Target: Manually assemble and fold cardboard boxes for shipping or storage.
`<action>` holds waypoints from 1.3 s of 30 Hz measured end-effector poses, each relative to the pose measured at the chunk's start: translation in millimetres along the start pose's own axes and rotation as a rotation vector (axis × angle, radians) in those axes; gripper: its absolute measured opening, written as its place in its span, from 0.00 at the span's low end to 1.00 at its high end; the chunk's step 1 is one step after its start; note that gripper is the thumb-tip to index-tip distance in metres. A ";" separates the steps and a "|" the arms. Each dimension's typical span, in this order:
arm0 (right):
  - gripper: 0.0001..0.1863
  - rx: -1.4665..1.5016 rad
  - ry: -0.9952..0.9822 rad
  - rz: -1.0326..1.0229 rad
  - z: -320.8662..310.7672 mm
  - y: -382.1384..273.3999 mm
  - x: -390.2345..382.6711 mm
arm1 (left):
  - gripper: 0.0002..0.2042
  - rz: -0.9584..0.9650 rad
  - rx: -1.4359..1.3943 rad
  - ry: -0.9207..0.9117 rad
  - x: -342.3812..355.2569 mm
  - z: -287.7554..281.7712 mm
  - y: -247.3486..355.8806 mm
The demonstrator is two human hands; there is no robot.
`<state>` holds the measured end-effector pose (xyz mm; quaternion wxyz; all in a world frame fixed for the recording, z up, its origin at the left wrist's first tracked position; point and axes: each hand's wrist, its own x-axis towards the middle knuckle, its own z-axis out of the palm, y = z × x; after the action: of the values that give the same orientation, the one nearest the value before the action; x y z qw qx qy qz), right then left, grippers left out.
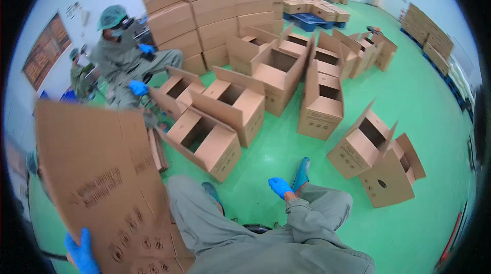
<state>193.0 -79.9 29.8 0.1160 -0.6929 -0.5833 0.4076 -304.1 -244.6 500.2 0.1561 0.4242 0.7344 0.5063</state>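
My left hand [82, 251], in a blue glove, grips the lower left edge of a large flattened cardboard box [110, 146]. The brown sheet stands upright beside my left leg, with dark printing on its face. Over my right knee, my right hand [280, 187] is gloved in blue too, its fingers curled closed with nothing seen in them. Nearest beyond my feet is an open carton [204, 143] with raised flaps. Another open carton [364, 141] stands on the floor to the right.
Several open cartons [276, 72] stand in rows ahead, before a tall stack of closed boxes [217, 5]. At the left sits a co-worker [128, 59] in green clothing and blue gloves. A blue pallet [309, 21] bears boxes at the back. Green floor [266, 171] lies around my feet.
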 end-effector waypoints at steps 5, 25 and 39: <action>0.19 0.801 0.023 -0.225 -46.4 -104.7 -7.5 | 0.18 0.321 -0.075 0.209 0.7 14.1 44.3; 0.26 1.055 0.710 -0.494 -213.2 -171.6 -211.2 | 0.27 1.160 0.314 -1.276 -18.6 397.3 -35.8; 0.36 0.518 0.552 -0.086 6.2 -136.6 -63.9 | 0.36 -0.082 -0.019 -0.981 -90.9 596.2 -93.7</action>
<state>92.1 -99.6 140.2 0.4571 -0.6994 -0.4362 0.3342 99.0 36.8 138.4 0.5074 0.5818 0.5858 0.2467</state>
